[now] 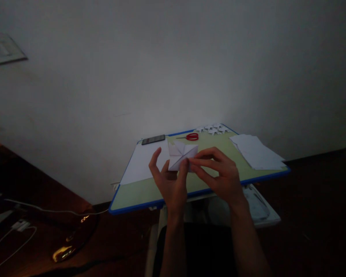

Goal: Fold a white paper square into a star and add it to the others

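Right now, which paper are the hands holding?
The creased, folded paper, pinched between the left hand and right hand. The flat sheet, the stack and the small folded pieces all lie on the table.

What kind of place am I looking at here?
Probably a room at home, used for paper craft: a blue-edged table against a bare wall, red scissors, a stack of white sheets, and the left hand and right hand holding a folded paper.
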`<state>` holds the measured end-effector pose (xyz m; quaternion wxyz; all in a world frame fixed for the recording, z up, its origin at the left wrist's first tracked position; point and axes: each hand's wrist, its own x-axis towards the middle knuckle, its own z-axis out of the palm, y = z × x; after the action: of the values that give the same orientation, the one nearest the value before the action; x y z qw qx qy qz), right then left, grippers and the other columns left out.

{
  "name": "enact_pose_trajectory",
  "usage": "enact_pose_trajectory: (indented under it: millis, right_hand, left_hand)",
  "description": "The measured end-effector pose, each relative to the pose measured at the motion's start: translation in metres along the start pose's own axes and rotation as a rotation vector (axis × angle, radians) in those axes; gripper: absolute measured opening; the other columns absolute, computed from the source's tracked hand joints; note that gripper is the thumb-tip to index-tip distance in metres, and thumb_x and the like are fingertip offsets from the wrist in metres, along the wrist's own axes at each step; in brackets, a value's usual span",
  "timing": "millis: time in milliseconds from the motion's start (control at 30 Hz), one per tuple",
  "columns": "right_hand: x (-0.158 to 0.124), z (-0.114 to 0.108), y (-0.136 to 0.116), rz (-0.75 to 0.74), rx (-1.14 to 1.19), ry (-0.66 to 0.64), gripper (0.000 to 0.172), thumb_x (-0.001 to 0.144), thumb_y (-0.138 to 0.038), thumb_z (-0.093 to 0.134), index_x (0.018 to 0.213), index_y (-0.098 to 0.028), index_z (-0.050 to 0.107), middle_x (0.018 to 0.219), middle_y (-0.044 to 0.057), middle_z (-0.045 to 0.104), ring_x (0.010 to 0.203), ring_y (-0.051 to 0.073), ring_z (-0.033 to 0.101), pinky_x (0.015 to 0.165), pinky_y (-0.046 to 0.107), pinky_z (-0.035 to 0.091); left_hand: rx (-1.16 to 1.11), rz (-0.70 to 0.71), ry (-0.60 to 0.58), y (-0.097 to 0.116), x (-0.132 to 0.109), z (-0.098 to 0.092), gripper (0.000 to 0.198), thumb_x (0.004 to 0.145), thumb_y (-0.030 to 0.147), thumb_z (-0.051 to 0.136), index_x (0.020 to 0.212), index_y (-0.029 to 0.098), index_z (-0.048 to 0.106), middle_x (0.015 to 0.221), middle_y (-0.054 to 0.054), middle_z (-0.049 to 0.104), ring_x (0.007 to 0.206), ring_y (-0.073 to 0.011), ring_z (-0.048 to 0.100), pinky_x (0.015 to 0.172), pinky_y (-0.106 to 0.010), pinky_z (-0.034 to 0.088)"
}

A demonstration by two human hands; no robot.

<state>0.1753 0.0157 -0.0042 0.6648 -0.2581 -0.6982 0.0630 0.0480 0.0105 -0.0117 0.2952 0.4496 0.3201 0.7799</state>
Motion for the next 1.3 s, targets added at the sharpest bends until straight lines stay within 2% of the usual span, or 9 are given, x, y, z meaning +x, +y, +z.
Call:
enact_pose_trajectory:
  millis: [133, 300, 367, 433, 567, 833, 1033, 1167, 1300]
  right_hand:
    - [-0.001, 0.008, -0.004, 0.036, 0.052, 0.012, 0.025, 0.095, -0.018, 0.075, 0.113, -0.033, 0.083, 0.103, 0.004, 0.075, 0.095, 0.02, 0.072, 0.083, 0.037, 0.061]
    - [-0.004, 0.021, -0.007, 0.237, 0.202, 0.12, 0.044, 0.096, -0.018, 0.074, 0.136, -0.037, 0.072, 0.113, 0.004, 0.071, 0.093, 0.018, 0.069, 0.086, 0.038, 0.061]
    - [-0.004, 0.024, -0.009, 0.318, 0.226, 0.166, 0.043, 0.093, -0.021, 0.078, 0.133, -0.035, 0.072, 0.115, 0.004, 0.07, 0.092, 0.018, 0.069, 0.084, 0.037, 0.061]
    - [-0.004, 0.025, -0.012, 0.361, 0.235, 0.184, 0.033, 0.091, -0.022, 0.08, 0.122, -0.031, 0.076, 0.11, 0.004, 0.07, 0.091, 0.018, 0.069, 0.083, 0.036, 0.061]
    - [-0.003, 0.025, -0.015, 0.362, 0.216, 0.18, 0.017, 0.091, -0.022, 0.08, 0.107, -0.027, 0.078, 0.095, 0.003, 0.072, 0.089, 0.02, 0.068, 0.084, 0.037, 0.059]
    - [-0.001, 0.022, -0.015, 0.246, 0.138, 0.127, 0.023, 0.094, -0.015, 0.076, 0.111, -0.03, 0.08, 0.097, 0.002, 0.072, 0.087, 0.018, 0.068, 0.08, 0.036, 0.057]
    - [0.001, 0.022, -0.013, 0.172, 0.043, 0.098, 0.03, 0.095, -0.013, 0.074, 0.118, -0.032, 0.079, 0.101, 0.003, 0.07, 0.091, 0.018, 0.066, 0.083, 0.036, 0.058]
    - [0.0, 0.031, -0.008, 0.227, 0.122, 0.129, 0.038, 0.094, -0.017, 0.076, 0.129, -0.031, 0.073, 0.109, 0.004, 0.067, 0.087, 0.016, 0.065, 0.08, 0.034, 0.058]
    - [-0.005, 0.042, -0.005, 0.376, 0.265, 0.136, 0.019, 0.094, -0.027, 0.079, 0.112, -0.027, 0.075, 0.094, 0.0, 0.072, 0.08, 0.015, 0.069, 0.075, 0.031, 0.06]
  left_hand:
    - [-0.005, 0.022, 0.085, 0.001, 0.0, 0.001, 0.084, 0.081, 0.029, 0.091, 0.149, 0.03, 0.042, 0.11, -0.007, 0.077, 0.095, -0.0254, 0.081, 0.085, -0.039, 0.066]
    - [-0.015, 0.023, 0.132, 0.002, -0.003, 0.002, 0.085, 0.082, 0.028, 0.091, 0.151, 0.032, 0.041, 0.118, -0.007, 0.075, 0.104, -0.0257, 0.08, 0.095, -0.041, 0.063]
    - [-0.017, 0.024, 0.133, 0.002, -0.004, 0.003, 0.084, 0.084, 0.028, 0.09, 0.151, 0.033, 0.041, 0.121, -0.008, 0.075, 0.109, -0.0262, 0.078, 0.098, -0.041, 0.062]
    - [-0.021, 0.028, 0.117, 0.001, -0.005, 0.003, 0.082, 0.086, 0.029, 0.088, 0.152, 0.035, 0.04, 0.122, -0.007, 0.075, 0.111, -0.0266, 0.078, 0.099, -0.041, 0.062]
    - [-0.054, 0.026, 0.083, -0.001, -0.003, 0.003, 0.083, 0.089, 0.032, 0.085, 0.155, 0.033, 0.035, 0.118, -0.008, 0.078, 0.108, -0.0263, 0.078, 0.096, -0.042, 0.064]
    - [-0.109, 0.004, 0.056, -0.001, 0.0, -0.002, 0.087, 0.082, 0.031, 0.091, 0.152, 0.031, 0.038, 0.113, -0.008, 0.08, 0.105, -0.0262, 0.079, 0.093, -0.041, 0.065]
    - [-0.082, -0.063, 0.138, -0.002, 0.002, -0.002, 0.086, 0.08, 0.031, 0.092, 0.15, 0.03, 0.042, 0.107, -0.006, 0.079, 0.099, -0.0243, 0.079, 0.093, -0.04, 0.063]
    - [-0.112, -0.076, 0.213, -0.003, 0.005, 0.002, 0.079, 0.08, 0.031, 0.092, 0.144, 0.029, 0.046, 0.117, -0.008, 0.077, 0.108, -0.0242, 0.077, 0.099, -0.039, 0.06]
    - [-0.161, -0.061, 0.256, -0.002, 0.006, 0.005, 0.081, 0.077, 0.03, 0.093, 0.142, 0.028, 0.046, 0.119, -0.009, 0.077, 0.11, -0.0234, 0.076, 0.099, -0.038, 0.059]
